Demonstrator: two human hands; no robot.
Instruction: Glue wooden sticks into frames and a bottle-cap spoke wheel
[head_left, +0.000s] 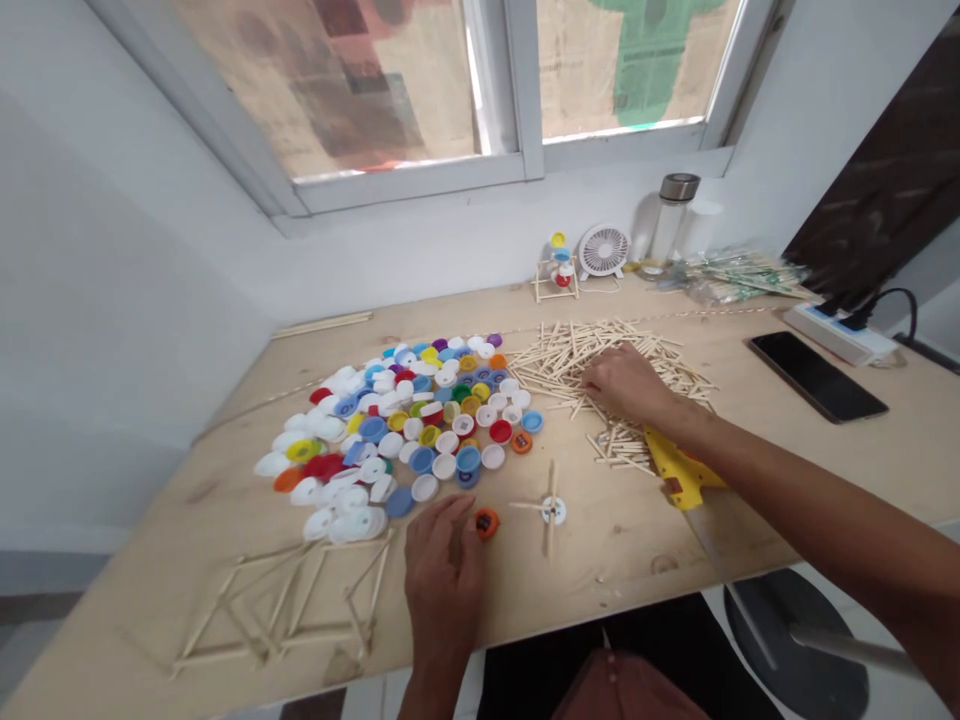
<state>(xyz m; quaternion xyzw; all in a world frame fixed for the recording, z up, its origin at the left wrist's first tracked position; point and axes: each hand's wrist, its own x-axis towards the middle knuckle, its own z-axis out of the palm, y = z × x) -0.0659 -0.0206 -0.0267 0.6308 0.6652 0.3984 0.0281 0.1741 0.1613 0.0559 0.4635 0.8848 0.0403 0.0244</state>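
My left hand rests on the table with its fingers loosely stretched out and nothing in them. Right beside its thumb lies an orange bottle cap. My right hand reaches into a pile of short wooden sticks. Its fingers are curled closed, and whatever they pinch is hidden among the sticks. Between my hands lies a white cap with several sticks joined to it like spokes. Under my right forearm sits a yellow glue gun, partly covered.
Many coloured bottle caps spread over the left middle. Stick frames lie at the front left. Toward the back stand a small stick-and-cap model, a white fan and a bottle. A phone and power strip are at right.
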